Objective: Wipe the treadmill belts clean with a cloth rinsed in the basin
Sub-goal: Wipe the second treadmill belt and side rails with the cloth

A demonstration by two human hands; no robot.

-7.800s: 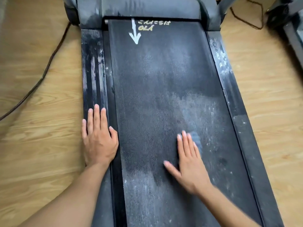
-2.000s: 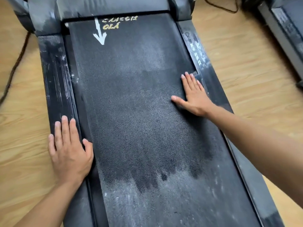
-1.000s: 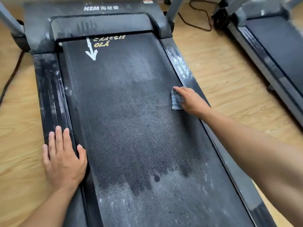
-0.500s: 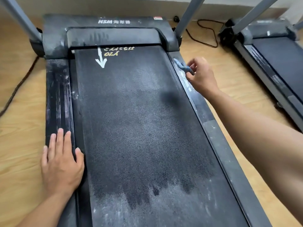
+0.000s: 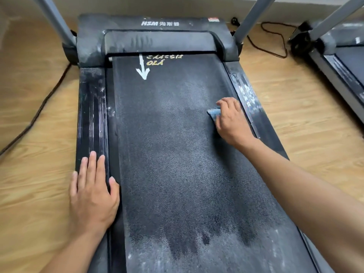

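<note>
The black treadmill belt runs away from me, dark and wiped in its middle, grey with dust at the far end and near my body. A white arrow and yellow writing mark its far end. My right hand holds a small blue cloth down on the belt's right side, fingers curled over it. My left hand rests flat on the left side rail, fingers straight, thumb at the belt's edge. No basin is in view.
A dusty motor cover and two grey uprights close the far end. A second treadmill stands at the right. Black cables trail over the wooden floor on both sides.
My right hand has come down from the far right rail, where it held the cloth raised, back onto the belt's right side. My left hand has stayed on the left rail.
</note>
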